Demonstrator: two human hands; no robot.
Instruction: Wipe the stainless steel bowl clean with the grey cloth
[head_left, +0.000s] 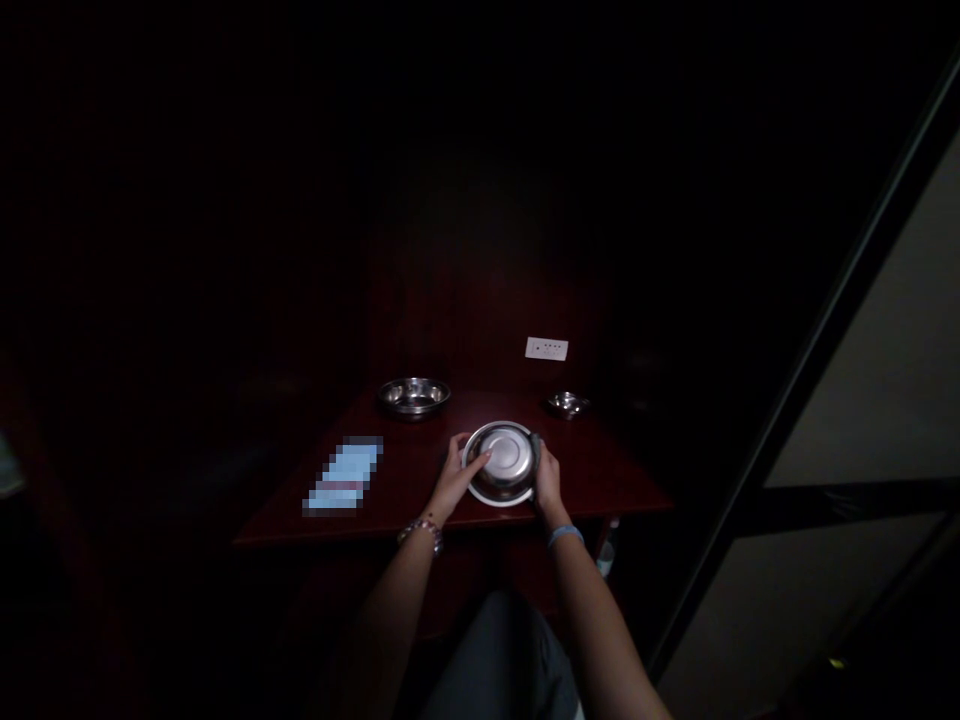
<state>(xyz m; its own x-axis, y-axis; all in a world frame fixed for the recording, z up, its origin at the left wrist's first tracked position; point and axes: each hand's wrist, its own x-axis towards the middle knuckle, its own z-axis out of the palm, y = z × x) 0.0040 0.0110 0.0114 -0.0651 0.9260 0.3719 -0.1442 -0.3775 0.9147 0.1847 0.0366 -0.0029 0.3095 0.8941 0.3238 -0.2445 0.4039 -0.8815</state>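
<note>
A shiny metal bowl is tilted with its underside turned toward me, above the front part of the dark red table. My left hand grips its left rim, the thumb lying across the base. At the right rim, my right hand is closed around something dark grey, perhaps a cloth, pressed against the bowl. Most of that grey thing is hidden by the fingers. Behind, to the left, stands a wide metal basin; a smaller metal dish rests at the back right.
A bright, pixelated flat object lies on the left of the table. A white socket plate is on the back wall. Below the table's right edge is a plastic bottle. Dark walls surround the table.
</note>
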